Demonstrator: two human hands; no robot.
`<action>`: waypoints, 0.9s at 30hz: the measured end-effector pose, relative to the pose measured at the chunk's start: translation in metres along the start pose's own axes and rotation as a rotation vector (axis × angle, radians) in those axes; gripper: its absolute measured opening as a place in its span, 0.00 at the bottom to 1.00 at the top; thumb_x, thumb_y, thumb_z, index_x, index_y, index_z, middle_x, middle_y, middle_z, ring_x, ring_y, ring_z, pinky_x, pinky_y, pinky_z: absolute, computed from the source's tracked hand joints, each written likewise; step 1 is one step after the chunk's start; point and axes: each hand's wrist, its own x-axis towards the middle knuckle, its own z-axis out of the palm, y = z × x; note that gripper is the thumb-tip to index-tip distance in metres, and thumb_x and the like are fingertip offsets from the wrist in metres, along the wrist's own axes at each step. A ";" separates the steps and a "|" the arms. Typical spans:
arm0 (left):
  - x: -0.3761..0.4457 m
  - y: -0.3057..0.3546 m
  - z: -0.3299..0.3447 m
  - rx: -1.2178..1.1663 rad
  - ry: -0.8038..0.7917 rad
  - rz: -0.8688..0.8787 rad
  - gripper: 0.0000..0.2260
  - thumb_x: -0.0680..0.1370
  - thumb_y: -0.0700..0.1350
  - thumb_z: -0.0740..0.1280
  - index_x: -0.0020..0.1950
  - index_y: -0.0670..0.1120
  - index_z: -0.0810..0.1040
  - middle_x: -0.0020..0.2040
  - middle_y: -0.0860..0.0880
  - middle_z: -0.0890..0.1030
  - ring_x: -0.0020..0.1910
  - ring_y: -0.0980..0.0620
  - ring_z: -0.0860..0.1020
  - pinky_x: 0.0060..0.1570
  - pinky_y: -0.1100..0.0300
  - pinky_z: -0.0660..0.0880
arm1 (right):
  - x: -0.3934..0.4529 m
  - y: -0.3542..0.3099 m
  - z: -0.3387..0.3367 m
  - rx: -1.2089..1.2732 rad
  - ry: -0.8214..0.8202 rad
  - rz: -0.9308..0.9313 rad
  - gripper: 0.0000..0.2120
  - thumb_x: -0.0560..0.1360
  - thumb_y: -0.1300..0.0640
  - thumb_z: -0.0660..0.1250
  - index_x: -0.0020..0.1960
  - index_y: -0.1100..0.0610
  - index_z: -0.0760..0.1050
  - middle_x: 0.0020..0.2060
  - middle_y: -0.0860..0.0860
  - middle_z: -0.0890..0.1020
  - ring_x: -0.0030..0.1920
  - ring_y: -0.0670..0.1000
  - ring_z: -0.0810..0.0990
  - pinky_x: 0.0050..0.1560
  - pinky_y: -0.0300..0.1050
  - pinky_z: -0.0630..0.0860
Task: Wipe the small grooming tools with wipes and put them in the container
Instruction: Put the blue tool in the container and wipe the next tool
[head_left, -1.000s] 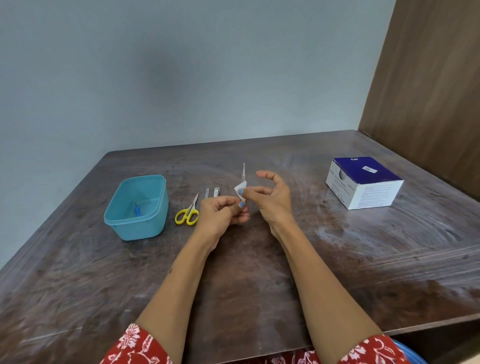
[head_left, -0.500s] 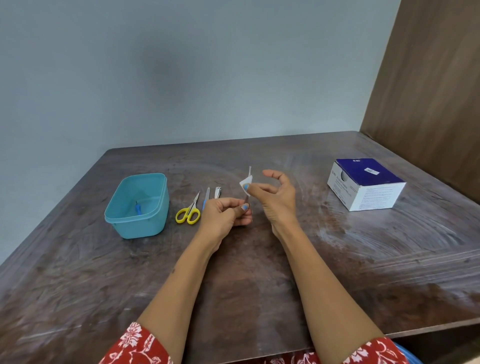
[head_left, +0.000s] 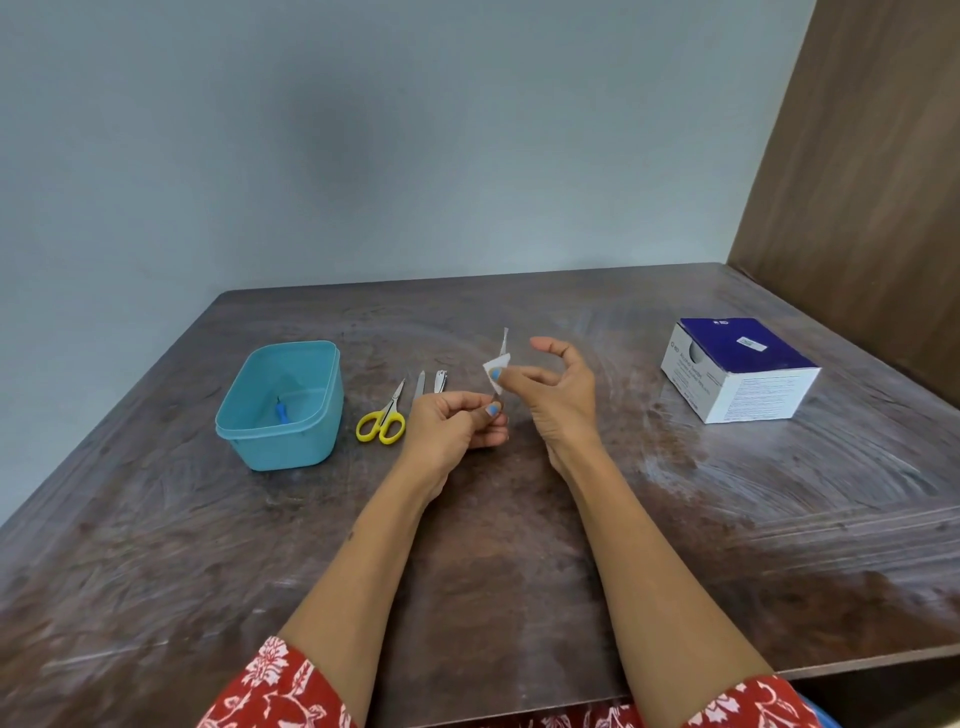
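My left hand (head_left: 457, 423) pinches the lower end of a thin metal grooming tool (head_left: 504, 340) that stands upright above the table's middle. My right hand (head_left: 556, 389) pinches a small white wipe (head_left: 496, 366) folded around the tool's shaft. A teal container (head_left: 311, 415) sits to the left with one small blue-handled tool (head_left: 282, 413) inside. Yellow-handled scissors (head_left: 383, 421), a nail file (head_left: 418, 384) and a nail clipper (head_left: 440, 379) lie in a row between the container and my left hand.
A white and dark blue box (head_left: 737, 369) stands at the right on the dark wooden table (head_left: 675, 519). A brown wooden panel (head_left: 872, 182) rises along the right side, and a grey wall closes the back.
My right hand slid the wipe up along the tool and back down a little. The left hand kept its hold on the tool's lower end.
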 end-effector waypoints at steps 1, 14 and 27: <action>0.000 0.000 0.000 0.003 -0.002 0.000 0.04 0.75 0.32 0.65 0.43 0.37 0.80 0.33 0.44 0.80 0.29 0.54 0.81 0.35 0.63 0.80 | 0.001 -0.001 0.000 0.039 0.023 -0.021 0.23 0.65 0.67 0.75 0.51 0.50 0.70 0.30 0.47 0.84 0.34 0.41 0.82 0.36 0.26 0.73; 0.000 0.001 0.004 -0.005 0.062 0.018 0.07 0.74 0.32 0.66 0.39 0.41 0.80 0.29 0.48 0.82 0.29 0.54 0.81 0.32 0.64 0.79 | 0.006 0.002 0.001 0.044 -0.059 0.036 0.08 0.68 0.66 0.74 0.46 0.58 0.80 0.32 0.47 0.85 0.35 0.41 0.82 0.37 0.30 0.76; 0.006 -0.002 0.005 -0.020 0.145 0.052 0.07 0.74 0.34 0.67 0.39 0.43 0.81 0.32 0.45 0.82 0.29 0.53 0.82 0.33 0.64 0.80 | 0.015 0.006 0.006 -0.042 -0.149 0.144 0.04 0.72 0.63 0.71 0.47 0.61 0.82 0.33 0.50 0.82 0.34 0.45 0.78 0.40 0.38 0.77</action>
